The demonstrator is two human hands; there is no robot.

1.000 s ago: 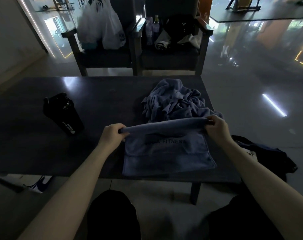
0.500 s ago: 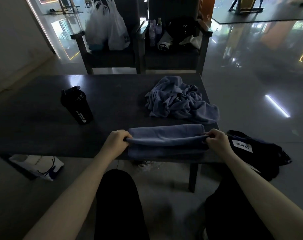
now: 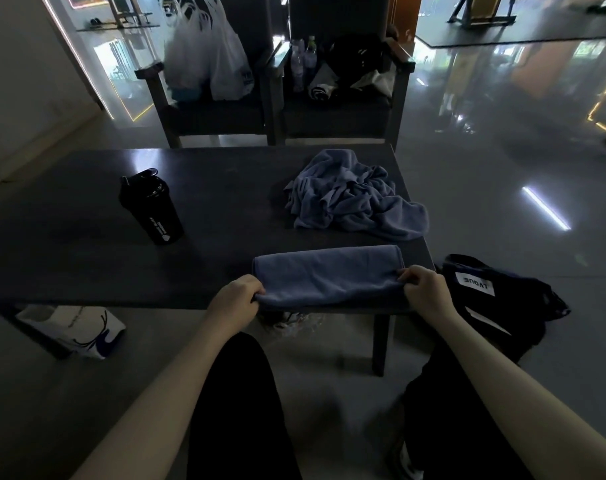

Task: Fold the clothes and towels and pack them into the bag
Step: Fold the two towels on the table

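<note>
A blue towel [image 3: 329, 275], folded into a narrow band, lies at the near edge of the dark table [image 3: 87, 265]. My left hand [image 3: 235, 301] pinches its near left corner and my right hand [image 3: 422, 289] pinches its near right corner. Behind it a crumpled blue cloth pile [image 3: 353, 199] rests on the table's right part. A black bag [image 3: 498, 306] with a white label sits on the floor to the right of the table, beside my right hand.
A black shaker bottle [image 3: 152, 207] stands on the table to the left. A white shopping bag [image 3: 73, 329] lies on the floor under the table's left side. Two dark chairs [image 3: 270, 109] behind the table carry plastic bags and bottles. My knees are below the table edge.
Both hands brought the towel's far fold down toward me onto its near edge, hiding the printed lettering. The towel is now a narrower band at the table's edge.
</note>
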